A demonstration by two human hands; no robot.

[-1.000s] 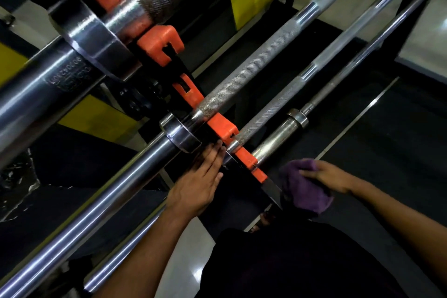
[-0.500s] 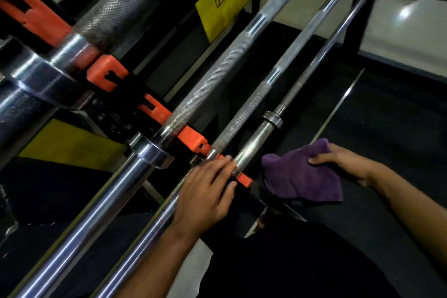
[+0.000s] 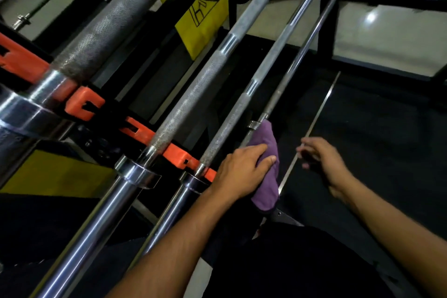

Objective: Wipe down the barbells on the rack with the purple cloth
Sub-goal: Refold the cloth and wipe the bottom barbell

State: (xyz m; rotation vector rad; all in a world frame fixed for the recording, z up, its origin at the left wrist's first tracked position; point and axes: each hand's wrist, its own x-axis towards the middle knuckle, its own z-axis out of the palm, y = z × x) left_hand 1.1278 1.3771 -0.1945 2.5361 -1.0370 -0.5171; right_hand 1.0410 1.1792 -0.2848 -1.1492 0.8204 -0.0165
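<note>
I count four barbells on the rack: one [image 3: 101,34], two [image 3: 193,87], three [image 3: 242,109], four [image 3: 302,55]. One cloth [image 3: 266,152]. Two hands: left [image 3: 242,167], right [image 3: 321,157].

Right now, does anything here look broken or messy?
Nothing stands out. The barbells lie side by side in the orange rack. The left hand presses the purple cloth over the thinnest bar's sleeve. The right hand hovers nearby, holding nothing.
</note>
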